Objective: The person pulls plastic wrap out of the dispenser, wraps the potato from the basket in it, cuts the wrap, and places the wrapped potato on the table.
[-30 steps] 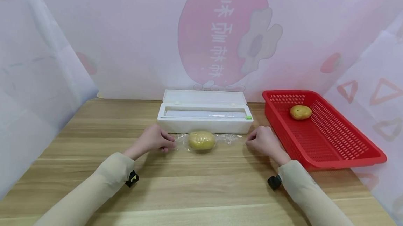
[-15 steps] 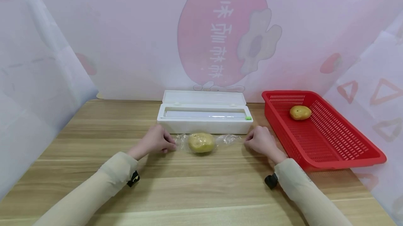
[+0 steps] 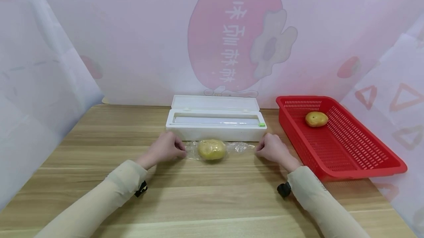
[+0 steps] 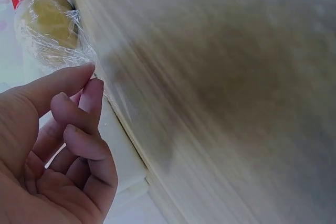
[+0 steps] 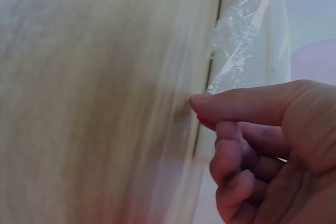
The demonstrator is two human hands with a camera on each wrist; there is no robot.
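A potato (image 3: pixel 212 149) wrapped in clear cling film lies in front of the white film box in the head view. Film twists out from both of its sides. My left hand (image 3: pixel 166 147) pinches the left tail of cling film (image 4: pixel 79 53) between thumb and forefinger, other fingers curled in. At the opposite end, my right hand (image 3: pixel 272 148) pinches the right tail of cling film (image 5: pixel 236 51) between thumb and forefinger. The wrapped potato (image 4: pixel 50 19) also shows at the upper left of the left wrist view. Its underside is hidden.
Behind the potato stands the white cling film box (image 3: pixel 215 133), lid raised, with a roll inside and a green slider (image 3: pixel 262 124) at its right end. A red basket (image 3: pixel 361 173) at the right holds another potato (image 3: pixel 316 119). All rest on a wooden table (image 3: pixel 205 201).
Both hands have edged slightly inward toward the potato, still at the film's ends. The potato turned a little between frames and stays in nearly the same place.
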